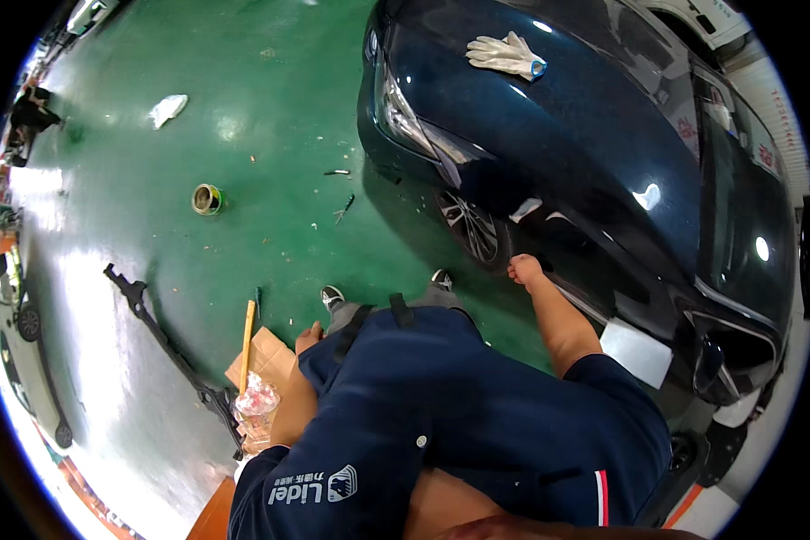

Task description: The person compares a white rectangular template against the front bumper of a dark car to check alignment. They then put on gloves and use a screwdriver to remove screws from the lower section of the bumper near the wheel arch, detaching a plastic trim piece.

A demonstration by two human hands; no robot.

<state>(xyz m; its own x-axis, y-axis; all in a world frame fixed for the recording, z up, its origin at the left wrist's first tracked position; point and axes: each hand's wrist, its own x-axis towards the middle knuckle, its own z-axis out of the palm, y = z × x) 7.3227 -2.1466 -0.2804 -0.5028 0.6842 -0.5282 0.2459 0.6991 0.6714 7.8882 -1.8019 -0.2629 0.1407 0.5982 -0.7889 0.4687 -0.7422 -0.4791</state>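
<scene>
My right hand [524, 268] is held out to the right with its fingers curled into a fist. Nothing shows in it. In the picture it is beside the front wheel [470, 229] of a dark blue car [567, 135], and whether it touches anything cannot be made out. Down at my left side, my left hand [310, 337] hangs next to my dark blue work clothes [396, 360]. Its fingers are mostly hidden. A pair of white work gloves [506, 56] with a blue cuff edge lies on the car's bonnet.
On the green floor [279, 99] lie a long black trim part [166, 328], flattened cardboard [270, 355], a yellow stick [247, 342], a clear plastic wrapper [258, 396], an opened tin [207, 200], small tools [344, 209] and a white cloth [168, 110]. A light-coloured car [22, 360] stands far left.
</scene>
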